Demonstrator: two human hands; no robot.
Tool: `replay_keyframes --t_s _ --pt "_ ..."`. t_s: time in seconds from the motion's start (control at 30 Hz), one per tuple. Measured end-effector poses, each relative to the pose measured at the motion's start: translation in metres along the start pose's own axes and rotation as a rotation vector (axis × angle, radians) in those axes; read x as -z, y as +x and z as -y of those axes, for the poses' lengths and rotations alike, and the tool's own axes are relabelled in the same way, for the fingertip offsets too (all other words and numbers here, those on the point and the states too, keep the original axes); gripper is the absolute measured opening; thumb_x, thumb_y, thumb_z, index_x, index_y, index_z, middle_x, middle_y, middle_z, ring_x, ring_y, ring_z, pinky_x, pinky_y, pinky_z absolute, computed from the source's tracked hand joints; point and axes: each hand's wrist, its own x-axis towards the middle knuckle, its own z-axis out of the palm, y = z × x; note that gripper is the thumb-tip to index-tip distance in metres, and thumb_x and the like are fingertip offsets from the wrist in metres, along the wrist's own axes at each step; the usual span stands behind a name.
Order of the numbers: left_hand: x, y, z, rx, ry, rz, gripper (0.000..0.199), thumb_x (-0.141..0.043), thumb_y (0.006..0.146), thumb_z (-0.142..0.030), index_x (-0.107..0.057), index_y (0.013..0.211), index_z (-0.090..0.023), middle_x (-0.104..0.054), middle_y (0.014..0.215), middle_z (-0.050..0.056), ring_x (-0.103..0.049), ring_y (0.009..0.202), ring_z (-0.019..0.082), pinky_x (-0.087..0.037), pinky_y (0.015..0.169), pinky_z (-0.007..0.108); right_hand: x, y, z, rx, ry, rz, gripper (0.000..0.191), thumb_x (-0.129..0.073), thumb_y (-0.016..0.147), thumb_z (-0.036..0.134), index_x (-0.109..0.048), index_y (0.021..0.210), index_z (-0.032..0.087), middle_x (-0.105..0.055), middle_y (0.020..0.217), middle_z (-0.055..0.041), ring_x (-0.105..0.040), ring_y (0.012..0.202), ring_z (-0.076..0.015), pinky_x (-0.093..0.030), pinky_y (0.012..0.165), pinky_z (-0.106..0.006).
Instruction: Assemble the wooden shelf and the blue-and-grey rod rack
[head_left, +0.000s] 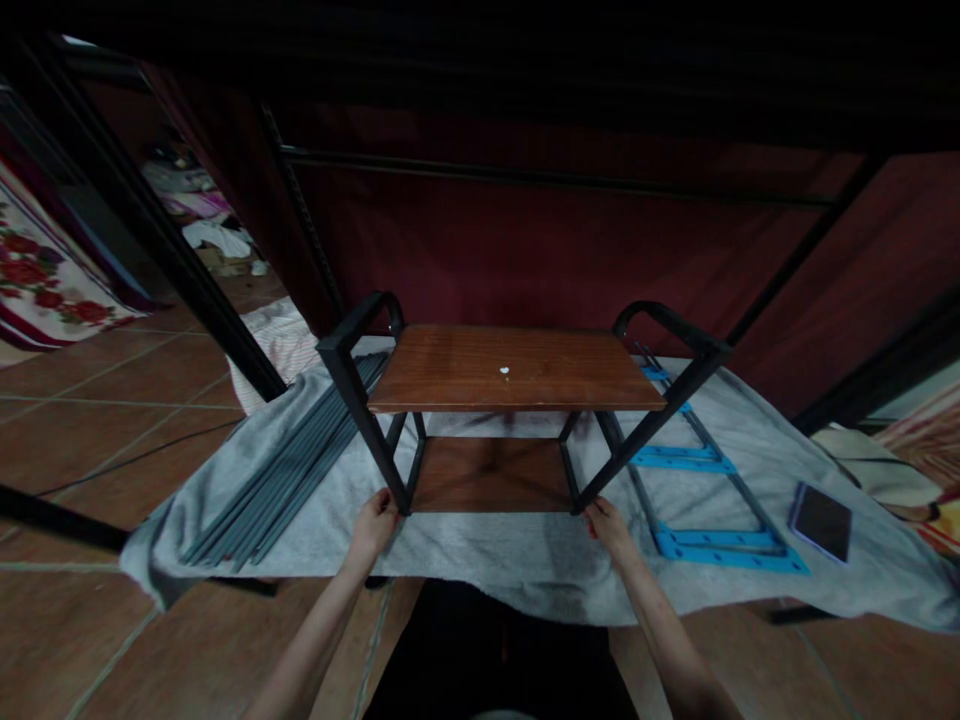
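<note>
A small two-tier shelf [495, 370] with brown wooden boards and a black metal frame stands upright in front of me. Its lower board [491, 475] shows beneath the upper one, which has a small white spot on top. My left hand [377, 522] has its fingers closed around the foot of the near left leg [367, 430]. At the near right leg [637, 440], my right hand [606, 524] grips the foot in the same way. Some fingertips of both hands are hidden behind the frame.
A grey cloth [525, 560] covers the low table. Several grey tubes [292, 470] lie at left. To the right are a rack-like frame with blue plastic parts [727, 548] and a phone [821, 522]. Dark metal posts [180, 250] and a dark red panel [525, 240] rise around the table.
</note>
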Motion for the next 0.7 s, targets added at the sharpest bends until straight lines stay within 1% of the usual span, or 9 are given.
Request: replay_keyframes --t_s 0.1,0.23,0.33,0.43,0.57,0.7 --pt "0.000 -0.004 0.001 0.011 0.039 0.010 0.021 -0.048 0.066 -0.034 -0.058 0.074 -0.018 -0.051 0.051 -0.003 -0.045 0.044 0.013 -0.034 0.045 0.024 0.002 -0.005 0.000 -0.005 0.009 0.032 0.030 -0.057 0.063 0.051 -0.053 0.069 0.022 -0.054 0.056 0.0023 -0.045 0.043 -0.0101 -0.034 0.041 -0.024" --pt "0.000 -0.011 -0.003 0.049 0.060 0.005 0.016 -0.047 0.071 -0.033 -0.053 0.064 -0.019 -0.049 0.046 -0.003 -0.044 0.042 0.013 -0.033 0.045 0.024 0.006 -0.011 0.004 -0.010 0.039 0.071 0.034 -0.061 0.061 0.053 -0.054 0.069 0.021 -0.056 0.060 0.0017 -0.049 0.048 -0.0107 -0.039 0.045 -0.024" --pt "-0.001 -0.012 -0.006 0.076 0.080 0.001 0.019 -0.046 0.073 -0.031 -0.050 0.059 -0.020 -0.049 0.043 -0.002 -0.044 0.041 0.013 -0.032 0.045 0.024 0.006 -0.011 0.007 -0.021 0.050 0.075 0.035 -0.063 0.058 0.053 -0.053 0.069 0.021 -0.054 0.058 0.0026 -0.048 0.049 -0.0103 -0.040 0.046 -0.024" --pt "-0.003 -0.012 -0.005 0.096 0.075 -0.020 0.018 -0.046 0.073 -0.027 -0.049 0.057 -0.020 -0.049 0.043 -0.002 -0.044 0.041 0.012 -0.031 0.045 0.024 0.004 -0.008 0.009 -0.044 0.042 0.080 0.034 -0.062 0.057 0.053 -0.052 0.068 0.021 -0.052 0.056 0.0034 -0.047 0.047 -0.0099 -0.039 0.045 -0.024" --pt "-0.005 -0.011 0.000 0.077 -0.019 -0.064 0.014 -0.048 0.069 -0.025 -0.048 0.057 -0.020 -0.046 0.043 -0.003 -0.040 0.041 0.011 -0.028 0.043 0.022 0.005 -0.006 0.010 -0.075 0.026 0.103 0.032 -0.061 0.057 0.049 -0.053 0.069 0.021 -0.052 0.055 0.0036 -0.048 0.047 -0.0102 -0.039 0.046 -0.024" --pt "-0.007 -0.012 0.004 0.078 -0.211 -0.070 0.009 -0.053 0.062 -0.025 -0.048 0.057 -0.019 -0.044 0.044 -0.005 -0.037 0.042 0.009 -0.026 0.044 0.021 0.009 -0.004 0.012 -0.116 0.047 0.150 0.027 -0.064 0.058 0.042 -0.055 0.070 0.020 -0.054 0.056 0.0031 -0.049 0.048 -0.0103 -0.040 0.047 -0.024"
